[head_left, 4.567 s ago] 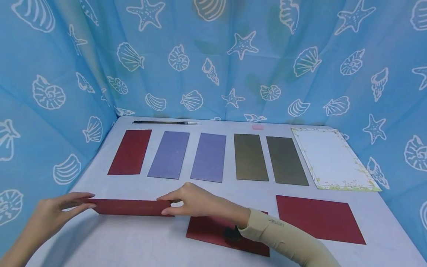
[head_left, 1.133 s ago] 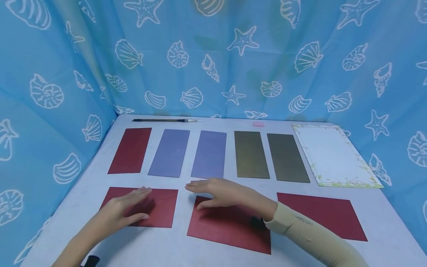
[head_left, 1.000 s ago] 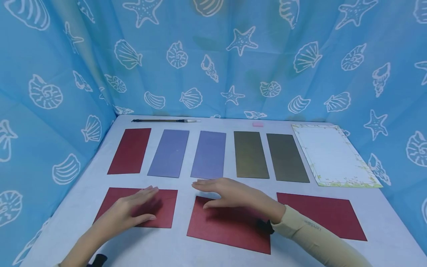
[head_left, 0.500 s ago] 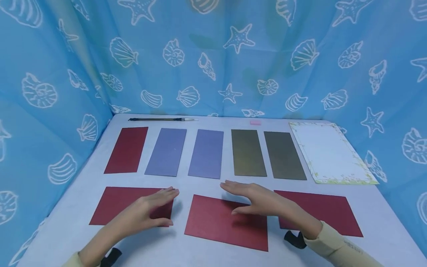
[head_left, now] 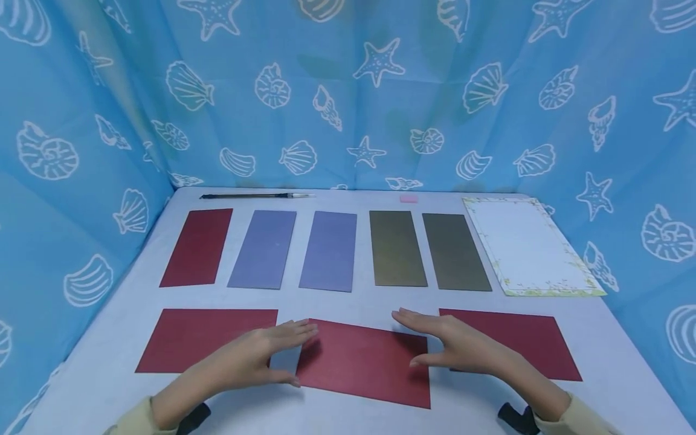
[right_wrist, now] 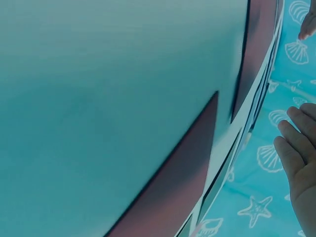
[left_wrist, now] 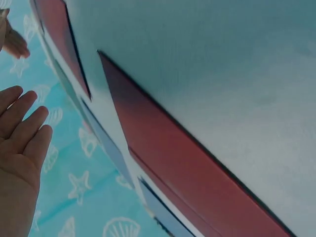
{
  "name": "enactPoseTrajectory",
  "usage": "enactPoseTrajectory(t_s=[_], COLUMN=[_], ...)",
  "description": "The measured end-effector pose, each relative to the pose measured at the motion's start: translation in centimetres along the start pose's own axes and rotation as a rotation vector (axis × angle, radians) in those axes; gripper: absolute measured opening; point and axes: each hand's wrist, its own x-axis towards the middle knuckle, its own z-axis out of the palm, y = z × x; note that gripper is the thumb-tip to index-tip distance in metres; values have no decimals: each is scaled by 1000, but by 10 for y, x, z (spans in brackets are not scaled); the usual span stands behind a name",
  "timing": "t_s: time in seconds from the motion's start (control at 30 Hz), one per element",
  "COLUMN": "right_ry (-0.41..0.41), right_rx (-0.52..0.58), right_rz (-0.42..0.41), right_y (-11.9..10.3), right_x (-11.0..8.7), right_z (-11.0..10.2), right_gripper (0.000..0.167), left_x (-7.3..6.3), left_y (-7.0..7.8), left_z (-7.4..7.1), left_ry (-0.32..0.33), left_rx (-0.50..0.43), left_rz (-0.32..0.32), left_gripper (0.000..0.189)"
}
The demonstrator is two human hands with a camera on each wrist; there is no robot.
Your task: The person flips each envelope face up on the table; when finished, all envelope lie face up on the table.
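Note:
My left hand (head_left: 258, 356) hovers between the front-left red card (head_left: 203, 338) and the middle red card (head_left: 367, 365), fingers stretched and thumb apart. Over the middle card's right end is my right hand (head_left: 459, 344), its fingers also straight, partly covering the front-right red card (head_left: 522, 341). Neither hand holds anything. Both wrist views show extended fingers, of the left hand (left_wrist: 22, 143) and of the right hand (right_wrist: 301, 158), with red cards lying on the table beyond. The middle card lies slightly askew, its right end nearer me.
Behind lie another red card (head_left: 197, 248), two purple cards (head_left: 263, 249) (head_left: 328, 251) and two olive-brown ones (head_left: 399, 248) (head_left: 457, 251). A brush (head_left: 250, 196), a pink eraser-like block (head_left: 408, 198) and a flower-bordered white sheet (head_left: 535, 244) sit farther back. A blue shell-print curtain (head_left: 337, 90) encloses the table.
The front-left red card, earlier held tilted up by both hands, now lies flat and released. Both hands have since moved right; the right hand now sits farther from the left.

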Motion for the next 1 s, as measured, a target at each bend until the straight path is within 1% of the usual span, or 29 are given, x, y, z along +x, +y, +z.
enactPoseTrajectory(t_s=[0.07,0.1,0.2,0.27,0.33,0.4,0.47,0.57,0.67,0.83,1.0], right_ry=[15,20,10,-14,-35,-48,-56,-56,-63,-80,-74], right_rx=[7,13,39,49,30,-1,-44,-97,-117,-99,-92], right_rz=[-22,-31,-20,-1,2,-10,-35,-82,-93,-50,-55], right_y=[3,4,7,9,11,12,12,12,12,10,10], right_x=[-4,-5,-11,-14,-17,-18,-19,-19,-19,-19,-23], right_z=[1,1,3,5,7,9,11,12,13,13,15], right_gripper=[77,76,74,73,71,69,64,55,48,48,49], left_x=[2,3,5,7,7,8,8,8,9,10,10], left_y=[0,0,1,0,0,0,1,1,1,2,3], left_z=[2,3,5,6,8,9,11,14,16,16,16], left_ry=[-18,-32,-69,-103,-138,-172,-193,-189,-174,-175,-175], left_rx=[-13,-20,-14,-3,19,41,73,110,135,166,208], left_rz=[14,10,-5,-28,-61,-94,-117,-121,-120,-123,-89], left_gripper=[75,75,77,79,80,82,83,81,76,70,66])
